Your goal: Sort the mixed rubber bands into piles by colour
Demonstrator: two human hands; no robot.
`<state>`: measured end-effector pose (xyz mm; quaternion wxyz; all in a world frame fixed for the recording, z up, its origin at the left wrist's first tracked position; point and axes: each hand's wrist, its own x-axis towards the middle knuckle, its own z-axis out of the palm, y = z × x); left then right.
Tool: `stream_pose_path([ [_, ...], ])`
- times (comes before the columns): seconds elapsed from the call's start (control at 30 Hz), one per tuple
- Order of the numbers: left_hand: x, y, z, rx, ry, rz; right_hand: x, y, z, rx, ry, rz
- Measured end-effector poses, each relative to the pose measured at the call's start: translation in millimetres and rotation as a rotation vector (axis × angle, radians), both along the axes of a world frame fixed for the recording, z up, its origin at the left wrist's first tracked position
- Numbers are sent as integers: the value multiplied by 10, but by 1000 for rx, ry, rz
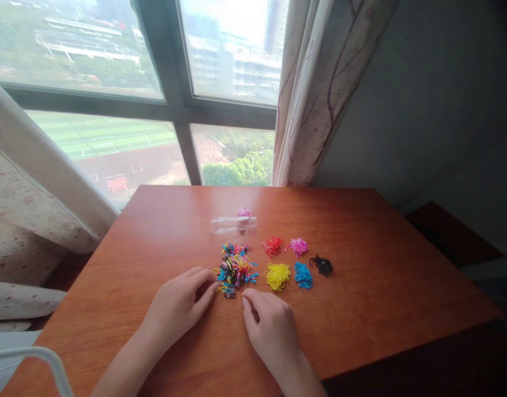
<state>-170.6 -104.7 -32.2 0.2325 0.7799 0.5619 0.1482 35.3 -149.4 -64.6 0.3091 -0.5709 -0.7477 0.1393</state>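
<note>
A mixed pile of small coloured rubber bands (pixel 235 268) lies on the wooden table (pixel 361 309). To its right lie sorted little heaps: red (pixel 272 246), pink (pixel 298 246), yellow (pixel 277 275), blue (pixel 303 275) and black (pixel 321 265). My left hand (pixel 176 307) rests on the table with its fingertips curled at the pile's lower left edge. My right hand (pixel 270 327) lies just below the pile, fingers bent, thumb pointing at the pile. I cannot see a band held in either hand.
A clear plastic bottle (pixel 233 224) lies on its side behind the pile, with a pink cap or band (pixel 244 212) beside it. A window and curtain (pixel 319 94) stand behind the table. A dark wooden seat (pixel 452 231) is at the right.
</note>
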Motion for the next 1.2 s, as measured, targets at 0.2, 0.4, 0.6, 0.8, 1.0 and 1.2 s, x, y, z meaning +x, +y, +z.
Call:
stream_pose_path([
  [0.2,2,-74,-33,-3,29,-28,15,-18,-10,-2,-9,3],
  [0.4,-19,-60,-69,3,5,-54,12,-27,-15,-18,1,4],
  [0.6,-53,-48,-81,25,-124,-30,21,-31,-10,-35,10,29],
  [0.8,212,17,109,93,-110,-123,17,-42,22,-29,-33,63],
  [1.0,766,215,319,167,63,-303,13,-44,-48,5,-120,25],
  [1.2,1052,394,292,164,137,-398,16,-80,-62,-22,-189,34],
])
